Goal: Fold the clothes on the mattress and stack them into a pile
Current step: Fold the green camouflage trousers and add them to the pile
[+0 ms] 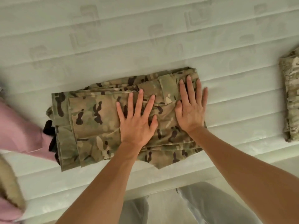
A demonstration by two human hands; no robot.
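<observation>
1. Your left hand (135,122) lies flat, fingers spread, pressing the middle of the folded camo garment (103,120) on the mattress (145,38).
2. Your right hand (191,107) lies flat, fingers straight, pressing the garment's right end beside the left hand.
3. Count: one folded camo garment under your hands; one second camo bundle (291,97) well right of it; one pink cloth (17,131) just left of it, a black item (50,131) between them.
</observation>
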